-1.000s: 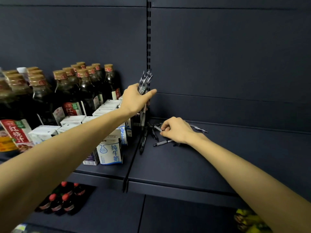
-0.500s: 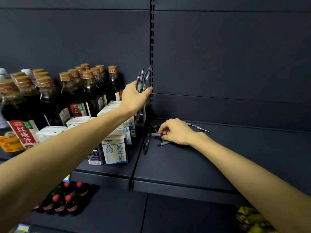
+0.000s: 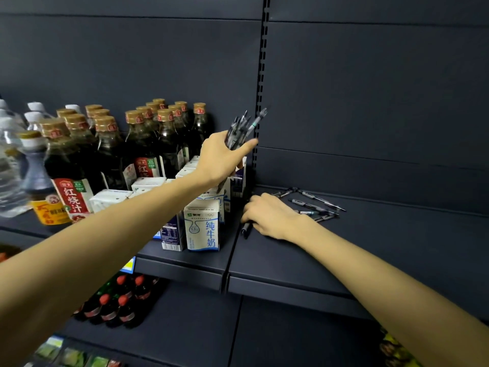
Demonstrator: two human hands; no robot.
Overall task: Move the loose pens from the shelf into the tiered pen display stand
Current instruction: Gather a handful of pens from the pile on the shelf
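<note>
**Gathering pens off the shelf**

The left hand is gripping a bunch of pens upright, fingers and thumb curled round the barrels, tips fanning up beside the slotted upright at the back of the shelf. The right hand is lying palm down at the shelf's left edge with fingers curled over a dark pen, whose end is poking out below the knuckles; whether it is properly pinched is unclear. More loose pens are lying scattered just behind that hand, toward the back of the shelf. The display stand is not showing anywhere in view.

To do this pickup well, the fingers should probably be rolling the pen into the palm rather than dragging it, since it is sitting right at the seam next to the cartons. Passing it to the left bunch tips aligned should be keeping the bundle tidy for loading later.
</note>
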